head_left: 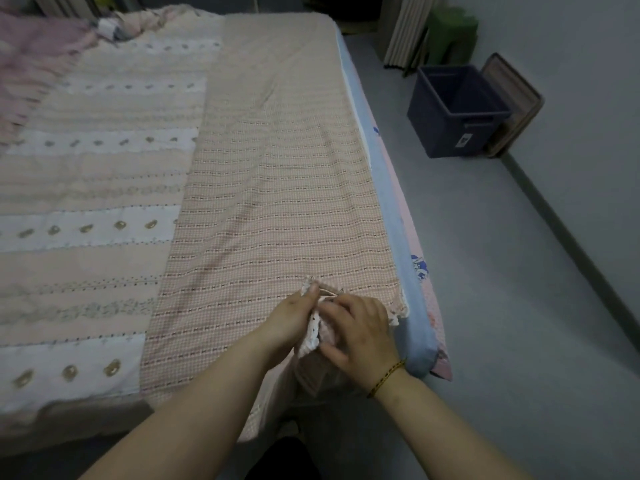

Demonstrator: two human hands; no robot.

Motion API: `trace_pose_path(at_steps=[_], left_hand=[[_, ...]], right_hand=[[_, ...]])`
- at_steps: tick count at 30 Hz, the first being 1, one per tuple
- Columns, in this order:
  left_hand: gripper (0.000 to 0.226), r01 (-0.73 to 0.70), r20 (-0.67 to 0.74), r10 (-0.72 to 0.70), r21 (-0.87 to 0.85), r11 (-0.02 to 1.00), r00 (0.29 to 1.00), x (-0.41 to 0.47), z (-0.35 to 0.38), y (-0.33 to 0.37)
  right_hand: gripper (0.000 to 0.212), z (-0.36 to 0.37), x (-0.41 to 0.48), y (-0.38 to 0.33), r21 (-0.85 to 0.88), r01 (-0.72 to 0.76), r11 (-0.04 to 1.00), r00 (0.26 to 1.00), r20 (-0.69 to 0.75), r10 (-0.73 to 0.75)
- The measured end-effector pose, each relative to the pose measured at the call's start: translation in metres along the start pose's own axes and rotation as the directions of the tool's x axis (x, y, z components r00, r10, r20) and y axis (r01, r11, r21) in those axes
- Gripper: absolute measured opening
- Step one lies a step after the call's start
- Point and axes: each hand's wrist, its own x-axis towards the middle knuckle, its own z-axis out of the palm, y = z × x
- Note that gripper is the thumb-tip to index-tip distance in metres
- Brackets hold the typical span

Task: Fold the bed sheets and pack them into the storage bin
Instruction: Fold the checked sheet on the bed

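As I look down through the head camera, my left hand (294, 322) and right hand (360, 329) sit close together at the near end of the sheet (277, 202), with a bunched bit of its edge between them. Both are curled round that cloth: the left pinches it from the left side, the right clutches it from the right, and a white trimmed layer shows in the gap. A bracelet (386, 377) circles my right wrist. The sheet, pink with fine dark stripes, lies in a long band up the right side of the bed (401, 244), and its near end droops over the foot edge below my hands. Beside it on the left lies a quilt (97, 202) in pale bands. Well apart, on the floor (519, 289) to the right, the blue bin (446, 136) stands open near the wall. A lid (516, 98) leans upright just behind it.
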Motion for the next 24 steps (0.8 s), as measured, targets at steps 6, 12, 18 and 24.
trace_pose_path(at_steps=[6,12,18,24], left_hand=[[0.041,0.182,0.107,-0.163,-0.203,0.962,0.981,0.005,-0.009,-0.001],[0.039,0.226,0.198,-0.177,-0.261,0.939,0.964,0.012,-0.011,0.002],[0.035,0.096,0.115,-0.086,-0.093,0.991,0.99,0.021,-0.018,0.015],[0.04,-0.108,0.15,0.078,0.202,0.973,0.986,0.023,-0.019,0.028]], right_hand=[[0.033,0.002,0.024,0.001,0.016,-0.033,0.999,0.999,0.021,0.033],[0.023,0.003,0.038,0.005,0.047,0.132,0.99,0.984,0.118,-0.137],[0.021,-0.007,0.05,0.016,0.244,-0.166,0.955,0.982,0.134,0.137],[0.025,-0.019,0.071,0.017,0.448,-0.466,0.763,0.864,0.417,0.282]])
